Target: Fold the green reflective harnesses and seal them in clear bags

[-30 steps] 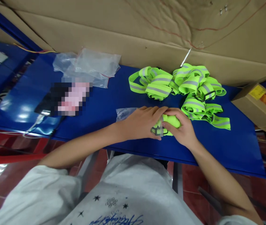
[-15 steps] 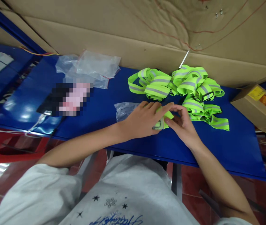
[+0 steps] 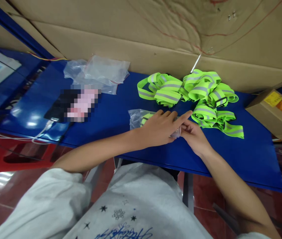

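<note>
My left hand (image 3: 159,127) lies over a small clear plastic bag (image 3: 137,118) on the blue table (image 3: 116,109), fingers pressed down on it. A folded neon-yellow reflective strap (image 3: 145,118) shows through the bag, mostly hidden under the hand. My right hand (image 3: 193,136) meets the left at the bag's open end, its fingers closed on the plastic edge. Both hands touch each other just in front of the loose straps.
A heap of neon-yellow reflective straps (image 3: 193,91) lies behind and right of my hands. Spare clear bags (image 3: 98,73) sit at the back left, a blurred dark and pink item (image 3: 75,104) beside them. A cardboard box (image 3: 275,113) stands at the right edge; cardboard sheets line the back.
The yellow strap that stuck out between my hands has gone into the bag. My right hand slid left to the bag's mouth and the left hand flattened over it.
</note>
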Action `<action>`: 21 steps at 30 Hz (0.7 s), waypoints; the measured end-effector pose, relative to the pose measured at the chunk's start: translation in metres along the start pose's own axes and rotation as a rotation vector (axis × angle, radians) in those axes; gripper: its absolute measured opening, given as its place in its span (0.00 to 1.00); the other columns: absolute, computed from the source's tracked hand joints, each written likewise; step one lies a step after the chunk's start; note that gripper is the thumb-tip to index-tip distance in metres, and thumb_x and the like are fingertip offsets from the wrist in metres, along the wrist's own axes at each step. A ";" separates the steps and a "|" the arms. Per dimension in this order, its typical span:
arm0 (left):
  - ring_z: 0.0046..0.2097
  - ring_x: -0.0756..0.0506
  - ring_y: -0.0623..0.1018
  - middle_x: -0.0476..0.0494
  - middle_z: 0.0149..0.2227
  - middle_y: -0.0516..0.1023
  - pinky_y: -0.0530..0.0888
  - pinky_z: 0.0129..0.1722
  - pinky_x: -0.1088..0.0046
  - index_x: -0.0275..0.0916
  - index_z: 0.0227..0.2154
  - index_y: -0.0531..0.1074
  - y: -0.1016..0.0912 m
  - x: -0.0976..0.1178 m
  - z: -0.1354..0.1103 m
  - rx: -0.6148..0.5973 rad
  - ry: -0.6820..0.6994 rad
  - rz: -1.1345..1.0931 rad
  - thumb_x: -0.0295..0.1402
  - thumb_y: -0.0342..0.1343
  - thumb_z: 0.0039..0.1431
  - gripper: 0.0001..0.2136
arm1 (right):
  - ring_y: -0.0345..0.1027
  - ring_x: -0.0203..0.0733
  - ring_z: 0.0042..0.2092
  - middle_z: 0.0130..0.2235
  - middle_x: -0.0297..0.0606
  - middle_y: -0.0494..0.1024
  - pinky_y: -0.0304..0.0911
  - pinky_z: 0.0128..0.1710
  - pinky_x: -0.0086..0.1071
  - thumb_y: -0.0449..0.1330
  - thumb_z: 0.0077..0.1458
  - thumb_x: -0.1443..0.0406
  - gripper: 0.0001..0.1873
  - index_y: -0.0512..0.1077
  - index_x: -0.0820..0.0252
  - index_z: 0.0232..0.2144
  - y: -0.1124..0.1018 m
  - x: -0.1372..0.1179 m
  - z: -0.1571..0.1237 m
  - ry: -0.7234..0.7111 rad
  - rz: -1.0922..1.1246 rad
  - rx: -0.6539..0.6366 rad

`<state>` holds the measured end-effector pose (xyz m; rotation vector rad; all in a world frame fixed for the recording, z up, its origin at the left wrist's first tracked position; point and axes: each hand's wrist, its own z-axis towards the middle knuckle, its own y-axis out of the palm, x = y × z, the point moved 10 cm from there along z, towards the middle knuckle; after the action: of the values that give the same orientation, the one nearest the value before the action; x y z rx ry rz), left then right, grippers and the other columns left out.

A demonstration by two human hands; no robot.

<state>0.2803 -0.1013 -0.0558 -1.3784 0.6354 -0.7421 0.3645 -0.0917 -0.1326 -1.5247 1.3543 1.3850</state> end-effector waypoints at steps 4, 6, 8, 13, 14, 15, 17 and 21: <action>0.49 0.36 0.79 0.36 0.52 0.77 0.70 0.45 0.61 0.35 0.76 0.45 -0.005 0.004 0.004 0.014 0.016 -0.005 0.33 0.58 0.67 0.40 | 0.79 0.44 0.44 0.36 0.34 0.82 0.76 0.43 0.37 0.65 0.58 0.38 0.27 0.77 0.53 0.42 0.000 0.013 -0.002 0.070 0.085 0.030; 0.47 0.37 0.79 0.37 0.51 0.77 0.69 0.44 0.62 0.38 0.76 0.45 -0.008 0.007 0.005 0.027 0.015 -0.004 0.30 0.57 0.67 0.39 | 0.79 0.47 0.52 0.43 0.34 0.83 0.78 0.48 0.40 0.61 0.59 0.35 0.29 0.77 0.49 0.46 0.011 0.009 -0.004 0.053 0.140 -0.055; 0.46 0.37 0.79 0.38 0.50 0.78 0.70 0.44 0.63 0.42 0.76 0.46 -0.011 0.011 0.005 0.038 0.006 -0.009 0.28 0.55 0.67 0.38 | 0.77 0.48 0.57 0.49 0.34 0.83 0.78 0.52 0.42 0.59 0.60 0.34 0.30 0.76 0.46 0.49 0.022 0.001 -0.006 -0.003 0.155 -0.148; 0.52 0.34 0.79 0.33 0.54 0.78 0.70 0.51 0.61 0.47 0.77 0.44 -0.015 0.007 -0.001 0.001 -0.052 -0.154 0.34 0.63 0.64 0.45 | 0.75 0.49 0.62 0.54 0.35 0.83 0.76 0.60 0.46 0.57 0.63 0.35 0.30 0.78 0.47 0.52 0.028 -0.004 -0.006 -0.035 0.120 -0.218; 0.54 0.32 0.79 0.32 0.56 0.77 0.70 0.53 0.60 0.47 0.78 0.42 -0.015 0.002 -0.003 -0.026 -0.058 -0.238 0.38 0.67 0.62 0.49 | 0.75 0.49 0.62 0.55 0.36 0.83 0.74 0.62 0.46 0.57 0.64 0.37 0.30 0.78 0.48 0.52 0.027 -0.003 -0.006 -0.036 0.092 -0.225; 0.57 0.31 0.78 0.31 0.59 0.76 0.70 0.54 0.60 0.47 0.78 0.39 -0.013 -0.006 -0.005 -0.063 -0.065 -0.342 0.44 0.69 0.60 0.53 | 0.74 0.48 0.63 0.56 0.36 0.82 0.72 0.65 0.46 0.58 0.66 0.39 0.28 0.79 0.48 0.53 0.027 -0.004 -0.006 -0.048 0.047 -0.236; 0.60 0.31 0.77 0.32 0.64 0.74 0.70 0.54 0.62 0.47 0.78 0.40 -0.007 -0.032 -0.009 -0.145 -0.116 -0.563 0.55 0.70 0.55 0.58 | 0.73 0.47 0.65 0.60 0.35 0.80 0.66 0.69 0.45 0.60 0.68 0.46 0.23 0.78 0.48 0.57 0.028 -0.008 -0.009 -0.109 -0.093 -0.273; 0.44 0.40 0.82 0.41 0.46 0.84 0.69 0.40 0.71 0.39 0.55 0.80 0.017 -0.080 -0.018 -0.327 -0.211 -0.885 0.60 0.65 0.55 0.34 | 0.73 0.44 0.64 0.61 0.35 0.79 0.66 0.68 0.43 0.61 0.70 0.55 0.19 0.75 0.45 0.61 0.026 -0.031 -0.014 -0.330 -0.388 -0.204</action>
<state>0.2175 -0.0492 -0.0763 -2.0359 -0.0669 -1.1922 0.3463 -0.1037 -0.0958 -1.5059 0.6924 1.4707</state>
